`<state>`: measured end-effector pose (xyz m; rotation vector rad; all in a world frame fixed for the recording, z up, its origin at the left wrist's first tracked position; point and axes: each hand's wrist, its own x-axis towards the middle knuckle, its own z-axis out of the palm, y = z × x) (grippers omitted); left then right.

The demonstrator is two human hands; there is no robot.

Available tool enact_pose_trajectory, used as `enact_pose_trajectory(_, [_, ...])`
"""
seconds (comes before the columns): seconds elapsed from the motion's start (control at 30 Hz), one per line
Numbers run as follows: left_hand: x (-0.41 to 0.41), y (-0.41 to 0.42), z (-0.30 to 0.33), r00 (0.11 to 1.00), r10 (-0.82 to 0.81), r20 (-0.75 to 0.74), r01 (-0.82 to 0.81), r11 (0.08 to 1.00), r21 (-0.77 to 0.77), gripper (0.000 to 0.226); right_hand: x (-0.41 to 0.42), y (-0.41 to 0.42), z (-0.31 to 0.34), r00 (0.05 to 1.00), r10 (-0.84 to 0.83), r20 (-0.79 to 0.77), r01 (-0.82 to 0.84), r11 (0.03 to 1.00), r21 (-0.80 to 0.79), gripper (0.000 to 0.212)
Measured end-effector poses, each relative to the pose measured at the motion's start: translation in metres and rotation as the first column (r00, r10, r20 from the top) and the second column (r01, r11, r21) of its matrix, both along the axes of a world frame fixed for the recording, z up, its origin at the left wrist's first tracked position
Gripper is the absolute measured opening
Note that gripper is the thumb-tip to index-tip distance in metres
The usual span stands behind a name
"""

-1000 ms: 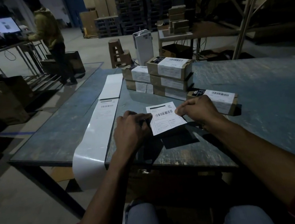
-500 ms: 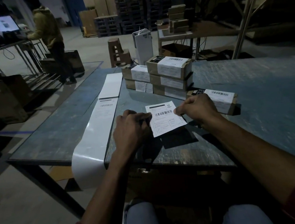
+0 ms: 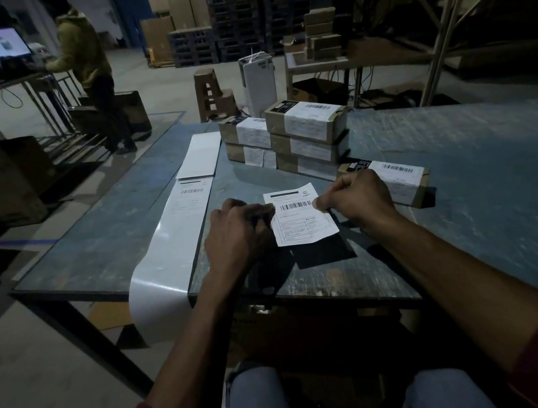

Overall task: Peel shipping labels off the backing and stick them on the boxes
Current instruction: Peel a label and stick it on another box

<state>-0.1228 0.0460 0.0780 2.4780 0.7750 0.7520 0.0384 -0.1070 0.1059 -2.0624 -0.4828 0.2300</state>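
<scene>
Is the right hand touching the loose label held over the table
Touching. The head view shows the right hand pinching the right edge of the label, fingertips overlapping the paper beside the barcode.

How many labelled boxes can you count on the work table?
6 at least: three stacked; two stacked to their left; one lone box behind the right hand. Others may be hidden behind the stacks.

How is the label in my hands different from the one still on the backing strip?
The held label is pinched above the table by the left hand and right hand; the strip label lies flat on its backing. The held one looks curled, the strip one smooth. Both carry barcodes.
</scene>
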Motion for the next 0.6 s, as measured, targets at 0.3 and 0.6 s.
enact_pose_trajectory(0.3, [0.001,0.0,-0.002,1.0,0.022,0.012,-0.022,1.0,-0.018,0.031,0.004,-0.008,-0.004,0.999,-0.015,-0.032,0.015,1.0,0.021,0.037])
enact_pose_trajectory(0.6, [-0.004,0.007,-0.003,0.986,0.117,0.118,-0.064,0.923,-0.38,0.053,0.002,-0.007,-0.01,0.933,0.137,-0.332,-0.087,0.983,0.16,0.029])
